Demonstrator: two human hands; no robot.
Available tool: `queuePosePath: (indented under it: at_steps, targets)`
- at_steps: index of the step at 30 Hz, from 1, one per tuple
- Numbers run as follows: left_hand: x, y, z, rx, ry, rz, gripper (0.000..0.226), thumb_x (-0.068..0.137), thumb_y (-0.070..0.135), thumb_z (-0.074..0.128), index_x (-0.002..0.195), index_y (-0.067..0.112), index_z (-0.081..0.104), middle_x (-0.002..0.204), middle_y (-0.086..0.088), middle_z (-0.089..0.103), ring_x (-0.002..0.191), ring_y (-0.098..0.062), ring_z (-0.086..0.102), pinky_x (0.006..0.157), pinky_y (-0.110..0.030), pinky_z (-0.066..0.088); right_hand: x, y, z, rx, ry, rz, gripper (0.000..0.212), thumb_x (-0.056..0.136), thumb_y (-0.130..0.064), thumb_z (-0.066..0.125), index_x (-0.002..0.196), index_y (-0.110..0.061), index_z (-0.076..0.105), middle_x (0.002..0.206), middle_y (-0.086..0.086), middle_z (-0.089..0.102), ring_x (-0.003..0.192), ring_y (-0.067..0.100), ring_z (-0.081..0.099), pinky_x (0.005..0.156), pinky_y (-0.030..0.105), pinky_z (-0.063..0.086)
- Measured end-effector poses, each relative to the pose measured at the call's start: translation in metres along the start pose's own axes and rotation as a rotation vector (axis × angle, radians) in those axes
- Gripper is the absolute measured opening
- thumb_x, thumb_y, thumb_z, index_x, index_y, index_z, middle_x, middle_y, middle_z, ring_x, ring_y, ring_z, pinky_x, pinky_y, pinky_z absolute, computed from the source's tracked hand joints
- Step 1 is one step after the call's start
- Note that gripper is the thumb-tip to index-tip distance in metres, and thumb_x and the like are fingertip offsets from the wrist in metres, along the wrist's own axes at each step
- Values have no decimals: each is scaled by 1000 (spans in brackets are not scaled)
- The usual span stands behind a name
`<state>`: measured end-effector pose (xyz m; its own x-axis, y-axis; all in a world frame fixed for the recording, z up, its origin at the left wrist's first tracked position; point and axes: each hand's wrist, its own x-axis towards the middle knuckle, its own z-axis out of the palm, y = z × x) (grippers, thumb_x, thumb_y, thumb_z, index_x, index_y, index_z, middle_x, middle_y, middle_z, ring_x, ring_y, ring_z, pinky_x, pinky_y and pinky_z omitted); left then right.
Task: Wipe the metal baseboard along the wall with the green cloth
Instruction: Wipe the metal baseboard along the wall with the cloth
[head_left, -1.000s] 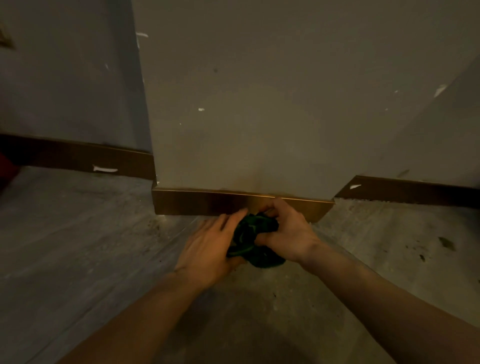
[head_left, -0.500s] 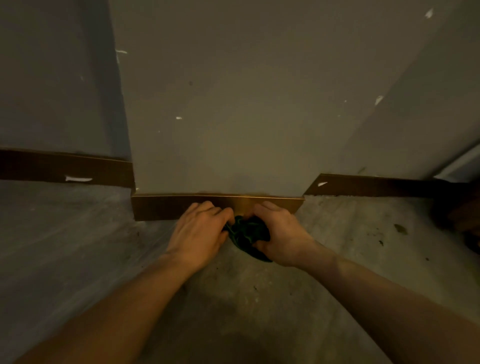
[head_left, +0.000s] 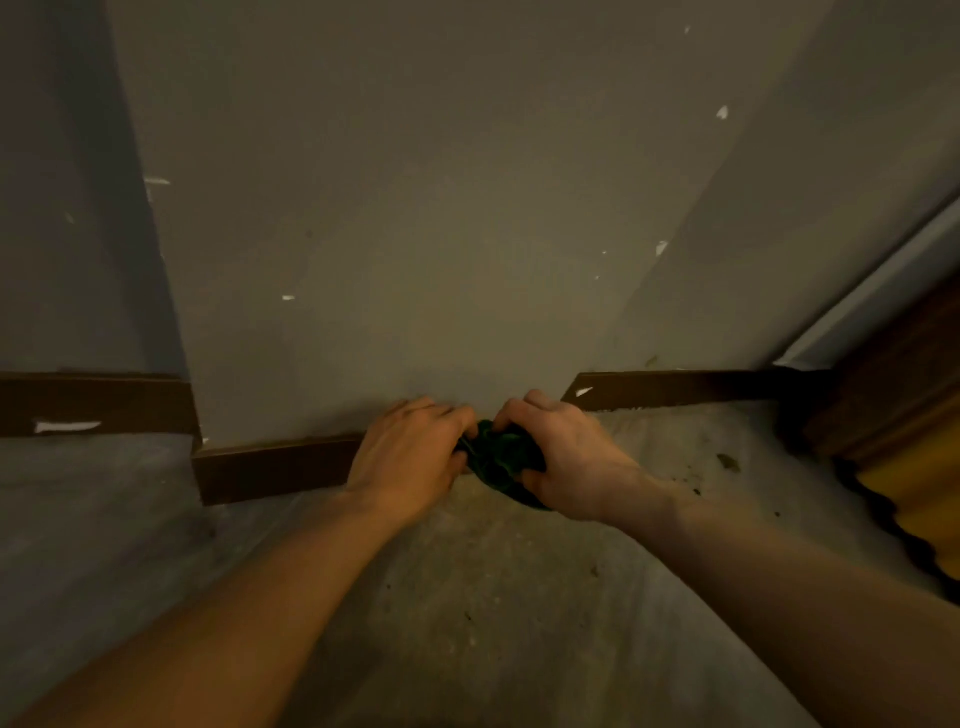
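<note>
A dark green cloth is bunched up low against the foot of the projecting grey wall. My right hand grips it from the right. My left hand presses on its left side with fingers curled over it. The brown metal baseboard runs along the bottom of this wall section; its right half is hidden behind both hands and the cloth. Further baseboard strips run at the left and right, set farther back.
The grey concrete floor has dark specks and debris at the right. A wooden door frame and a yellow, wavy-edged object sit at the right edge. The wall corner juts out at the left.
Both hands with the cloth have moved up and forward to the baseboard, covering its right half. The view has swung to the right, showing the wooden frame and yellow object.
</note>
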<state>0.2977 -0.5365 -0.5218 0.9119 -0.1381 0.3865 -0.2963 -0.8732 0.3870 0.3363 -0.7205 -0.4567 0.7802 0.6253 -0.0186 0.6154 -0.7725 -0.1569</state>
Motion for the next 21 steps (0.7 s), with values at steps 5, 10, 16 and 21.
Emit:
queuePosePath:
  at_steps: [5, 10, 16, 21]
  targets:
    - [33, 9, -11, 66, -69, 79, 14, 86, 29, 66, 94, 31, 55, 93, 5, 67, 93, -22, 59, 67, -35, 39, -4, 16, -23, -46, -27, -31, 49, 76, -14, 71, 118, -25, 49, 112, 2, 50, 97, 30, 58, 81, 45, 53]
    - [72, 40, -19, 127, -67, 116, 17, 83, 34, 71, 88, 30, 56, 86, 4, 67, 84, -25, 63, 61, -34, 41, -8, 50, -58, -100, -57, -125, 49, 80, -12, 69, 121, -23, 46, 111, 3, 49, 92, 27, 58, 76, 41, 52]
    - [116, 79, -9, 197, -100, 132, 15, 84, 37, 64, 91, 34, 50, 91, 3, 65, 86, -24, 62, 64, -35, 40, -5, 115, -87, -79, -38, -188, 51, 81, -16, 70, 122, -30, 44, 113, -2, 48, 96, 22, 56, 79, 38, 52]
    - [122, 109, 38, 186, -68, 48, 16, 86, 34, 63, 98, 32, 53, 98, 4, 68, 93, -26, 63, 67, -36, 41, -10, 178, -62, 0, 38, -217, 51, 75, -16, 71, 116, -34, 47, 113, -8, 48, 97, 16, 53, 76, 28, 43]
